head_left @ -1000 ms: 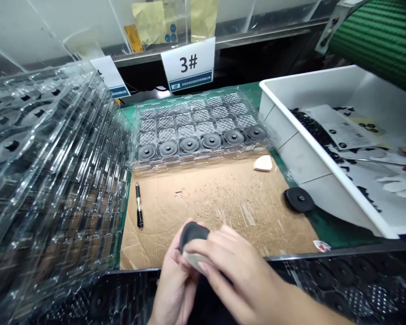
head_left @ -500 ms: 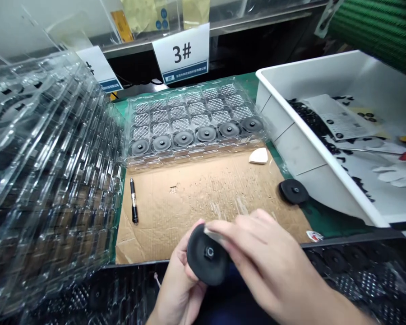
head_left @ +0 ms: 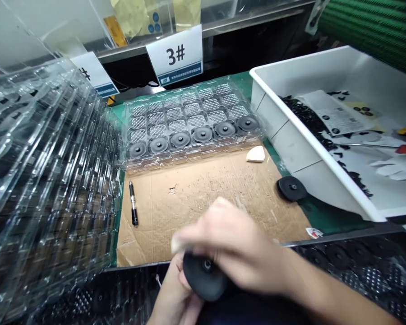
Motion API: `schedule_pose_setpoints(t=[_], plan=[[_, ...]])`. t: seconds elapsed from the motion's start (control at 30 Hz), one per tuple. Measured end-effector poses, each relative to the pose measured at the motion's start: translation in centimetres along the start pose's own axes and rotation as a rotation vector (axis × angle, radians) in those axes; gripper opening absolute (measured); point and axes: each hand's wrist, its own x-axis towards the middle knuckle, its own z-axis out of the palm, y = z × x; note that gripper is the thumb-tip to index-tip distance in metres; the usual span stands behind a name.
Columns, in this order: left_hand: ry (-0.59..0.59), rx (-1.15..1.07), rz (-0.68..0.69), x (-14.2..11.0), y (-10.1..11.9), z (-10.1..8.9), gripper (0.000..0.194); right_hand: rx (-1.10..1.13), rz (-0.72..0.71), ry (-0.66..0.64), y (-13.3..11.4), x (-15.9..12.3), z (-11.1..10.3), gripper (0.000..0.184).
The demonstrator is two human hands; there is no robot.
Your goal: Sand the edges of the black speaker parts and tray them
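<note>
Cradling a round black disc (head_left: pixel 203 277) over the near edge of a brown cardboard sheet (head_left: pixel 189 194), the left hand (head_left: pixel 176 293) curls its fingers (head_left: pixel 180 271) under the disc. Above it, the blurred right hand (head_left: pixel 230 243) covers the top; whether those fingers grip, I cannot tell. Along the sheet's far edge sits a clear plastic tray (head_left: pixel 189 108) holding a row of black discs (head_left: pixel 192 134). A slim black pen (head_left: pixel 133 204) lies on the sheet's left side, a second black disc (head_left: pixel 291 188) at its right edge.

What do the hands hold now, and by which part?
The left hand holds a round black disc by its edge; the right hand is blurred above it, so its hold is unclear.
</note>
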Motion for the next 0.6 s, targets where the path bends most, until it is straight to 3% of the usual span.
schedule_pose_setpoints(t=[0.1, 0.17, 0.33, 0.4, 0.47, 0.53, 0.6], plan=[[-0.111, -0.169, -0.081, 0.3, 0.1, -0.4, 0.048, -0.028, 0.448, 0.068, 2.9, -1.2, 0.4, 0.023], [-0.172, -0.263, -0.106, 0.5, 0.1, -0.9, 0.052, -0.053, 0.543, 0.05, 4.1, -3.0, 1.6, 0.023], [-0.21, -0.318, -0.122, 0.9, -0.2, -2.1, 0.058, -0.03, 0.503, -0.082, 4.6, -6.9, 4.4, 0.017], [-0.22, -0.305, -0.109, 1.0, -0.4, -2.2, 0.057, -0.031, 0.537, -0.049, 3.9, -6.4, 3.7, 0.02], [-0.211, -0.285, -0.074, 1.1, -0.8, -2.3, 0.055, -0.018, 0.538, 0.067, 2.5, -4.9, 2.3, 0.025], [-0.187, -0.264, -0.027, 1.1, -1.1, -2.5, 0.05, -0.003, 0.417, 0.196, 0.6, -3.1, 1.1, 0.026], [-0.175, -0.237, -0.019, 1.1, -1.4, -2.8, 0.048, -0.014, 0.194, 0.221, -1.4, -1.8, 0.6, 0.025]])
